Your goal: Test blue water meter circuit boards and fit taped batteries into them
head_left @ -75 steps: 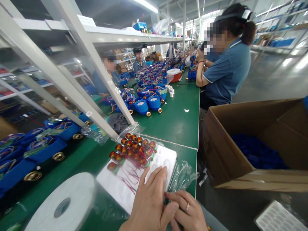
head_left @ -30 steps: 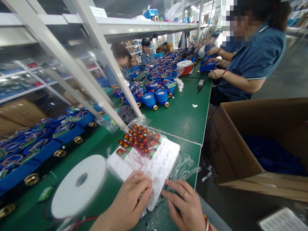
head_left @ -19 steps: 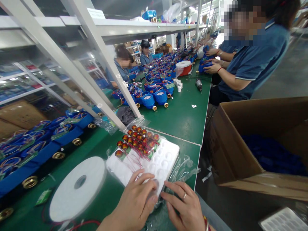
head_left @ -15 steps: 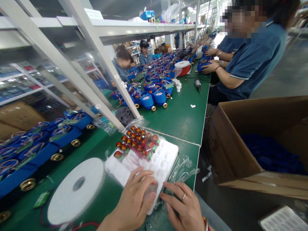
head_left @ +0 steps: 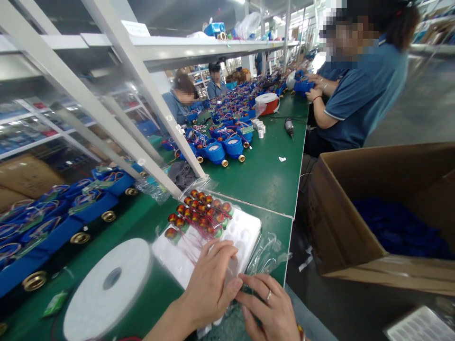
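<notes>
A white moulded tray (head_left: 245, 227) with round pockets lies tilted on the green bench. Several red-and-yellow coil-like parts with green bases and thin red wires (head_left: 199, 208) fill its far side. My left hand (head_left: 213, 274) rests over its near part, fingers stretched, thumb apart, partly hiding the tray. Clear plastic bag film (head_left: 268, 253) lies crumpled along the tray's right edge. My right hand (head_left: 268, 303), with a ring on one finger, has bent fingers closed at the film by the near corner. Its fingertips meet my left thumb; the exact grip is partly hidden.
A large white disc-shaped reel (head_left: 137, 270) stands left. Blue meter bodies with brass fittings (head_left: 78, 213) line the left side, others the far bench (head_left: 215, 151). A cardboard box (head_left: 344, 265) holding blue items stands right. Co-workers (head_left: 369, 94) sit along the bench beyond a screwdriver (head_left: 289, 127).
My left hand has shifted slightly up and right, bringing its thumb to my right fingertips. A bit of film now shows below my left wrist. The view has shifted slightly.
</notes>
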Demonstrator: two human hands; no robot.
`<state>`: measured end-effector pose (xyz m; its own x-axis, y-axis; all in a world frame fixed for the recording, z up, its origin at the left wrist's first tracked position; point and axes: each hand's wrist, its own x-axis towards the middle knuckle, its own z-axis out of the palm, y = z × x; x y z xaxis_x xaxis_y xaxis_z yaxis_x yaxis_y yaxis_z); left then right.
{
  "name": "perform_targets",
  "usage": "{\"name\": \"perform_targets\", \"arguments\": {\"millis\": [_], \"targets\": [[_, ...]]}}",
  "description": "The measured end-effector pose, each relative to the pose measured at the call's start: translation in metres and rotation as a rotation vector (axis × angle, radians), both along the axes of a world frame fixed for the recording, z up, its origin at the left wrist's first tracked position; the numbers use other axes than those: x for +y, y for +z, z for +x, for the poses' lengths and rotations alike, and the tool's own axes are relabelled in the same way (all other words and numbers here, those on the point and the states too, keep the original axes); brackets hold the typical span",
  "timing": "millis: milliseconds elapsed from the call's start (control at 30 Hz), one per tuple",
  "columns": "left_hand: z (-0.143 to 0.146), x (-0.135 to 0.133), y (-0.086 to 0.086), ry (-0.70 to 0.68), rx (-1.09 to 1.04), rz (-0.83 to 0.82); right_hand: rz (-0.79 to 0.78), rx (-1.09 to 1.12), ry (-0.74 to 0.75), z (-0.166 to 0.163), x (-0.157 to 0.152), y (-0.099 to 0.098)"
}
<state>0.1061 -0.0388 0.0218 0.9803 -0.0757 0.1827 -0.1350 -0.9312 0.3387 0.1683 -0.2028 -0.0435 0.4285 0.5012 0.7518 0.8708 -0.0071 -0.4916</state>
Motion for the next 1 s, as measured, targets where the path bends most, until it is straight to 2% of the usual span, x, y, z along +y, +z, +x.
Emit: {"name": "perform_targets", "arguments": {"millis": [200,400,567,800,1000], "targets": [[0.007,-0.001,-0.003,-0.033,0.075,0.037,0.037,-0.009,-0.016,0.001,0.002,-0.003],[0.023,-0.005,-0.002,-0.014,0.012,0.033,0.078,-0.025,-0.036,0.002,0.004,-0.006],[0.035,-0.012,-0.007,0.006,0.091,0.019,0.116,-0.024,-0.042,0.003,0.005,-0.006],[0.044,-0.005,-0.009,0.072,-0.035,0.044,0.116,-0.049,-0.078,0.003,0.006,-0.008],[0.057,-0.002,-0.012,0.117,-0.024,0.090,0.105,-0.060,-0.090,0.003,0.005,-0.007]]}}
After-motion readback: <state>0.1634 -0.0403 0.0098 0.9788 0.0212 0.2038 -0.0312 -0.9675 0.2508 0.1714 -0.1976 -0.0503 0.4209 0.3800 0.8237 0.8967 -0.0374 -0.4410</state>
